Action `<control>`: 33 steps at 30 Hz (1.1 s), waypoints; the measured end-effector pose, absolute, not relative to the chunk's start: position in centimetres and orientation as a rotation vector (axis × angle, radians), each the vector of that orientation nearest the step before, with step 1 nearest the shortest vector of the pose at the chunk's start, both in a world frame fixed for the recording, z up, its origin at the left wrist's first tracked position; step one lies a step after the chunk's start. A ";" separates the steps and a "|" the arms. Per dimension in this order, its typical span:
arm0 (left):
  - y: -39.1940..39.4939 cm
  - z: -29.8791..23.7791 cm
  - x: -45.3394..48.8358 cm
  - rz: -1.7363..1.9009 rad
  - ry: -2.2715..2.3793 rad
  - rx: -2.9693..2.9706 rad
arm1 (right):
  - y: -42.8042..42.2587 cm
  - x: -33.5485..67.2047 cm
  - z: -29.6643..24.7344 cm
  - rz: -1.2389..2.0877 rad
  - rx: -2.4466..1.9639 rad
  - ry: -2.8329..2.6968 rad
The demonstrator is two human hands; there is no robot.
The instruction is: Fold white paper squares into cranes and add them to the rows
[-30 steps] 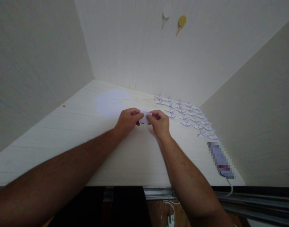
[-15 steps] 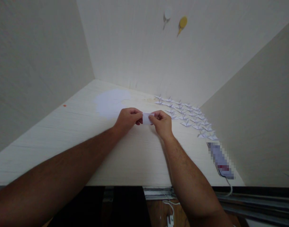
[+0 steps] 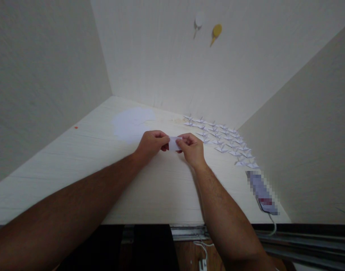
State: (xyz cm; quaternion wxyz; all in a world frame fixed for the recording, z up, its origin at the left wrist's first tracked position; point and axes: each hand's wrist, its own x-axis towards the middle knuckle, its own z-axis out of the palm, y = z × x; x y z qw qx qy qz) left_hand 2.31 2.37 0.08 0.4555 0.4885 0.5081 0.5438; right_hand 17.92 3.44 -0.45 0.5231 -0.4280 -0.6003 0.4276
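A small white piece of paper, roughly rectangular, is stretched between my two hands above the pale tabletop. My left hand pinches its left edge between thumb and fingers. At the right side, my right hand grips it, the thumb lying on the paper's face. The fingers behind the paper are mostly hidden. Beyond my left hand lies a spread of white paper, and past my right hand stand rows of folded paper cranes.
A blurred, phone-like device with a white cable lies by the right wall. Walls enclose the tabletop at the back and both sides. A white hook and a yellow hook are on the back wall. An orange speck marks the left edge.
Both hands keep hold of the piece of paper. My right thumb has shifted slightly left over its face. The whole view has moved a little.
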 end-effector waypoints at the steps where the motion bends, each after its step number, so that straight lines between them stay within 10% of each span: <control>1: 2.4 0.1 2.3 1.342 1.251 1.185 | 3.4 17.9 -0.5 1.043 -1.015 -1.433; 33: 2.5 -0.2 3.1 1.347 1.076 0.807 | 3.1 17.9 -0.1 1.074 -1.034 -1.447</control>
